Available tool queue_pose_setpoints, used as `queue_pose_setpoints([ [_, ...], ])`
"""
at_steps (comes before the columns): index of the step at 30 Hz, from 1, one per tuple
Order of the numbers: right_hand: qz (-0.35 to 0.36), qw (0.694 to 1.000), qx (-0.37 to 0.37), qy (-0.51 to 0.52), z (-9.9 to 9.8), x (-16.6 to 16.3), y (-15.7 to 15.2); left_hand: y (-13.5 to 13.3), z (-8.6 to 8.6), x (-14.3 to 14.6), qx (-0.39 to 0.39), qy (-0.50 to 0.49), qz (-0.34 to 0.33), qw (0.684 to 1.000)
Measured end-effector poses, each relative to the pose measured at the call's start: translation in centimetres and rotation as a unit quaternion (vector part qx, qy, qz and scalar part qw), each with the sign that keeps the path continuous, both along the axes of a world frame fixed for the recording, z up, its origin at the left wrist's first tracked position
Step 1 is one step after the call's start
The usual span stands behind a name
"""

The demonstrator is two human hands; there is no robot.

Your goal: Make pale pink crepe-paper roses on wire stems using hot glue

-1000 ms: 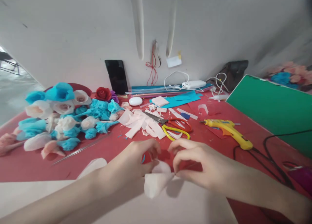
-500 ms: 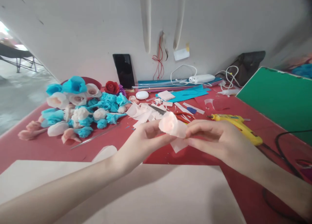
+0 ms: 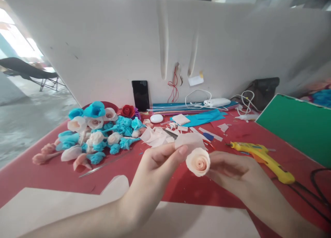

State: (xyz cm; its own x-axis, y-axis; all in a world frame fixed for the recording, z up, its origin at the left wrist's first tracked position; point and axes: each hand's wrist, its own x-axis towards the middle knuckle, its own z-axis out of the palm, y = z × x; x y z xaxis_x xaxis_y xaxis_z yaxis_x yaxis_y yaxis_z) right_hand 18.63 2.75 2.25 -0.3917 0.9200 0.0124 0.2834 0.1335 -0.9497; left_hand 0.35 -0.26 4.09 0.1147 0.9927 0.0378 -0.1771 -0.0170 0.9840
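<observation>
Above the red tabletop (image 3: 176, 188), the left hand (image 3: 157, 169) is pinching thin pale paper (image 3: 191, 140) in its fingers, the right hand (image 3: 238, 172) is hiding its fingertips so I cannot tell their grip, and a peach paper flower (image 3: 198, 162) is showing between both hands

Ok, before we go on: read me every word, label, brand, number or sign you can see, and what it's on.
No text can be read anywhere in view.
Flower and petal: none seen.
Glue gun: any marking is too small to read.
Wall note: no writing can be made out.
Phone: dark screen, no text seen.
White device: no lettering can be made out.
</observation>
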Motion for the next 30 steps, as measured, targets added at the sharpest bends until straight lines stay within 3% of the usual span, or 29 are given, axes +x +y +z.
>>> queue_pose_setpoints([
  [4, 0.004, 0.999, -0.044, -0.027, -0.3, 0.1, -0.3, -0.2, 0.1, 0.1, -0.013, -0.022, -0.023, 0.999],
  [9, -0.028, 0.995, -0.091, 0.021, -0.1, -0.7, -0.8, -0.5, 0.3, 0.4, -0.013, -0.078, -0.057, 0.995],
  [17, -0.028, 0.993, -0.109, 0.03, 0.6, -1.2, -1.4, -1.0, -0.5, 0.3, -0.027, -0.081, -0.053, 0.995],
  [23, -0.007, 0.993, -0.12, 0.018, 0.0, -1.0, -1.2, -1.2, -0.7, 0.2, -0.003, -0.149, -0.078, 0.986],
  [30, -0.016, 0.994, -0.107, 0.015, -0.5, -0.7, -1.0, -1.2, -0.3, 0.3, -0.017, -0.037, -0.063, 0.997],
])
